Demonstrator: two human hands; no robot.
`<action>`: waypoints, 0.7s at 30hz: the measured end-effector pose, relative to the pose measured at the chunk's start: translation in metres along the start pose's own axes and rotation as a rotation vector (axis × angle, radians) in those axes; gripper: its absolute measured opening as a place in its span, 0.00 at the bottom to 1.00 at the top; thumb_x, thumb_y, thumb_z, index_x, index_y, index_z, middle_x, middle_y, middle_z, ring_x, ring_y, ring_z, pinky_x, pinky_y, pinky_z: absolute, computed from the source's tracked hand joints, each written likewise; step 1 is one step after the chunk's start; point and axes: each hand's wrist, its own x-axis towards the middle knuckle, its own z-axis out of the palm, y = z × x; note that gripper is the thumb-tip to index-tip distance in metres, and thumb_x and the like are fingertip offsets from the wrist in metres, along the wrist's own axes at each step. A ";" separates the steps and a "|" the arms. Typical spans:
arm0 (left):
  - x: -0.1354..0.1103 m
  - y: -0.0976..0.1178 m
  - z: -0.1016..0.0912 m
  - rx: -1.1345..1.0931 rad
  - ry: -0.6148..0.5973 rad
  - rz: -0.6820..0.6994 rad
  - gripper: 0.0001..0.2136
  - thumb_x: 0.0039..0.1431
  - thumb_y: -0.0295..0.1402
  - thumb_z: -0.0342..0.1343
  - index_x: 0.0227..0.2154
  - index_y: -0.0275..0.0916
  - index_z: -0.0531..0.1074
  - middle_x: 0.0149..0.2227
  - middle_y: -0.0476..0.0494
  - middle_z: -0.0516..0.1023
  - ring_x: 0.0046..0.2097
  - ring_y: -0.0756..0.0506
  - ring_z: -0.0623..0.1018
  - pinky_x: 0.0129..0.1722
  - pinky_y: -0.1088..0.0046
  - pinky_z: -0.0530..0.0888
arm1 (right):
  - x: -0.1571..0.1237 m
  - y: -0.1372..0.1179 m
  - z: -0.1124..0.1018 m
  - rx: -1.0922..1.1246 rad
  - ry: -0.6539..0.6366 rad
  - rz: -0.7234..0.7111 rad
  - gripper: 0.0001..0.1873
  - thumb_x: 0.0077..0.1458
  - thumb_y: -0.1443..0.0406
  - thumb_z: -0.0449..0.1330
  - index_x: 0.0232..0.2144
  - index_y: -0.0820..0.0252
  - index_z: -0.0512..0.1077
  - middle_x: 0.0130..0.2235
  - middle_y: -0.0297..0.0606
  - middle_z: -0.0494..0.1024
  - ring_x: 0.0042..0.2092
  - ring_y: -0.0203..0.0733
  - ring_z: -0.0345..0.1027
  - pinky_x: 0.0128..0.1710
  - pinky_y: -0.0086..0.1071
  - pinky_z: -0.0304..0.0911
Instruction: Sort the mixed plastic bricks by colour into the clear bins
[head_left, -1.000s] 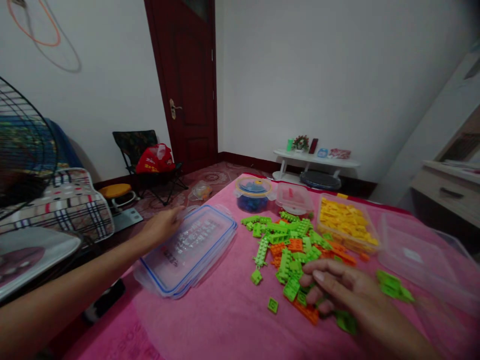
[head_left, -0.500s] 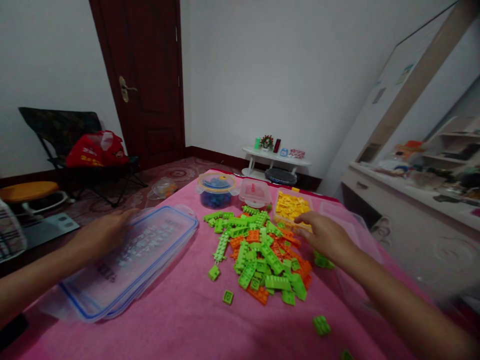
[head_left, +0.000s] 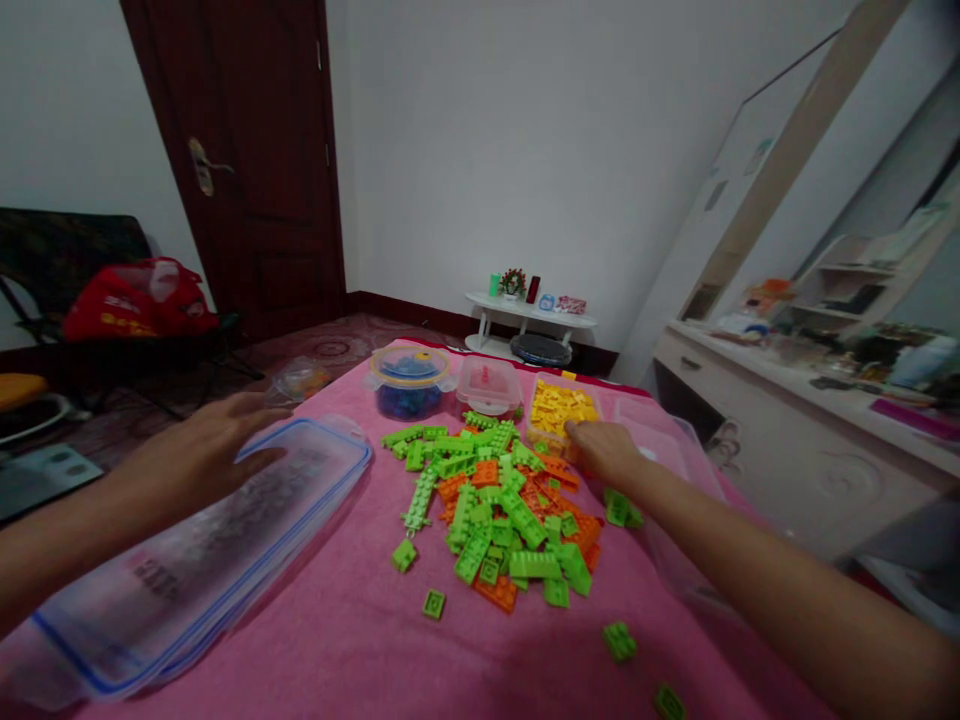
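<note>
My left hand is over the stacked clear plastic lids with blue seals, its thumb spread from the fingers and nothing held. My right hand has its fingers closed at the near right corner of a clear plastic container full of yellow building bricks; the fingertips are partly hidden. Between my hands lies a loose heap of green building bricks and orange building bricks. Several single green bricks lie nearer to me.
A round lidded tub of blue bricks and a lidded clear box stand at the table's far side. Another clear container is on the right. A pink cloth covers the table. A dresser stands beyond the right edge.
My left hand has lifted off the lids, its thumb now apart. My right hand has closed at the yellow bricks' container corner. The whole view has shifted slightly, things now appearing further left.
</note>
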 end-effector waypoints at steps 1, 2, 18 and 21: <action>0.003 0.009 0.001 0.010 -0.013 0.028 0.25 0.57 0.52 0.45 0.50 0.41 0.69 0.56 0.40 0.67 0.54 0.35 0.69 0.54 0.53 0.65 | 0.000 0.002 0.001 0.001 0.000 -0.014 0.14 0.55 0.69 0.51 0.44 0.63 0.68 0.41 0.49 0.77 0.42 0.46 0.71 0.34 0.31 0.58; 0.005 0.017 0.004 -0.003 -0.019 0.056 0.25 0.57 0.51 0.46 0.51 0.41 0.68 0.57 0.38 0.66 0.56 0.35 0.67 0.54 0.53 0.64 | 0.000 0.003 0.001 0.002 0.001 -0.027 0.13 0.55 0.68 0.52 0.43 0.62 0.69 0.40 0.47 0.77 0.42 0.46 0.71 0.34 0.31 0.57; 0.090 0.174 0.070 -0.480 -0.165 0.382 0.21 0.62 0.40 0.45 0.56 0.40 0.64 0.59 0.37 0.63 0.59 0.41 0.64 0.57 0.63 0.62 | -0.039 0.000 -0.045 0.066 0.281 -0.072 0.06 0.48 0.70 0.52 0.26 0.60 0.68 0.29 0.37 0.75 0.29 0.37 0.67 0.25 0.31 0.41; 0.097 0.183 0.089 -0.446 -0.204 0.357 0.22 0.62 0.42 0.43 0.57 0.39 0.63 0.60 0.36 0.62 0.59 0.40 0.64 0.57 0.61 0.61 | -0.074 -0.006 -0.061 0.074 0.330 -0.140 0.06 0.49 0.71 0.51 0.26 0.59 0.67 0.28 0.35 0.74 0.29 0.37 0.66 0.25 0.30 0.43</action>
